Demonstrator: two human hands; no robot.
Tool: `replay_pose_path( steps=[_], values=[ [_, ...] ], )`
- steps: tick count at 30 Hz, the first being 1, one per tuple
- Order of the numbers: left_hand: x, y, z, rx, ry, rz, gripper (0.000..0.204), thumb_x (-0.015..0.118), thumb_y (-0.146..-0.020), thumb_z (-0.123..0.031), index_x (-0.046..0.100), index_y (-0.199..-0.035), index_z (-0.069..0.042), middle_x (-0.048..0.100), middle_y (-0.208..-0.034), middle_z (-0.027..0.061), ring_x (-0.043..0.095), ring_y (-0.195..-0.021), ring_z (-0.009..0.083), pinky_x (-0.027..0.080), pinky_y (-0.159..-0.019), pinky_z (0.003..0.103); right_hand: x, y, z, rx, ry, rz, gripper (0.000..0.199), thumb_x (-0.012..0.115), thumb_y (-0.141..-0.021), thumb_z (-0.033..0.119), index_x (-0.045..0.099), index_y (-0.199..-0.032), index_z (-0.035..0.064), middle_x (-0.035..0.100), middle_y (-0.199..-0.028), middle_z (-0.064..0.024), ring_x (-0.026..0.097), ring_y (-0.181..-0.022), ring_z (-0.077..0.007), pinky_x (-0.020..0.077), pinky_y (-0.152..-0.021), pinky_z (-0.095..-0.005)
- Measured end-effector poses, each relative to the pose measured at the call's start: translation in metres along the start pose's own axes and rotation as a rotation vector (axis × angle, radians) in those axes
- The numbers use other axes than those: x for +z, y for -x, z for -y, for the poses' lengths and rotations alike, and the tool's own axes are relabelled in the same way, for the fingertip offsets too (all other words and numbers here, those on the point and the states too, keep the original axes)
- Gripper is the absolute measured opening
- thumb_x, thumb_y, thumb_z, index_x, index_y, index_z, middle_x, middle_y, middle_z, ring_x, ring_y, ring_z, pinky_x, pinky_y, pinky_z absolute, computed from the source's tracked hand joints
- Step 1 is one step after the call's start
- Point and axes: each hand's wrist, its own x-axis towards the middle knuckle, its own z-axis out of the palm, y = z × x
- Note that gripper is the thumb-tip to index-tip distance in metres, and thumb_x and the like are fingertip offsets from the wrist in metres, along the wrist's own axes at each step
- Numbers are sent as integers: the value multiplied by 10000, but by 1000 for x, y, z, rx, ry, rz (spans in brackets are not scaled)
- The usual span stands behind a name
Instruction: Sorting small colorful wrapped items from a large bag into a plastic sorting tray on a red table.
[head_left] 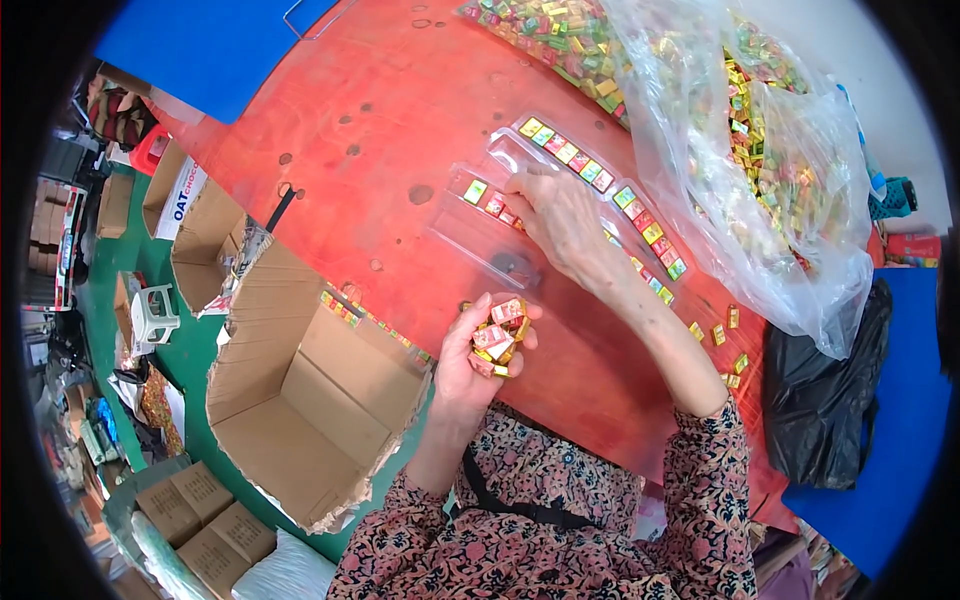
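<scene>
Left hand (478, 355) cups wrapped candies (499, 336); right hand (560, 215) pinches one into the clear tray (500, 255) just beyond.

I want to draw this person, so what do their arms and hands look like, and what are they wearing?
Both arms wear loose sleeves of dark cloth covered in a small pink and cream flower pattern, ending around the elbow, so the forearms are bare. The left hand and right hand are bare too: no gloves, and no rings, watch or bracelets show. A thin black strap crosses the front of the flowery top.
</scene>
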Motion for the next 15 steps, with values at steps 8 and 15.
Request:
replay_pose_path(
  steps=[8, 15],
  values=[
    [6, 1, -1, 5, 3, -69, 378, 370, -952, -313, 533, -1058, 11, 600, -992, 193, 576, -730, 230, 413, -391, 228, -35, 3, -7, 318, -459, 95, 278, 577, -856, 215, 638, -891, -54, 565, -630, -62, 500, -625, -72, 422, -566, -276],
    [1, 0, -1, 2, -48, -32, 350, 388, -943, -327, 540, -1066, -37, 628, -984, 136, 602, -734, 176, 436, -434, 237, -23, 3, -2, 83, -280, 45, 165, 620, -795, 143, 663, -867, 1, 615, -692, -154, 593, -656, -238, 459, -594, -360]
  ],
)
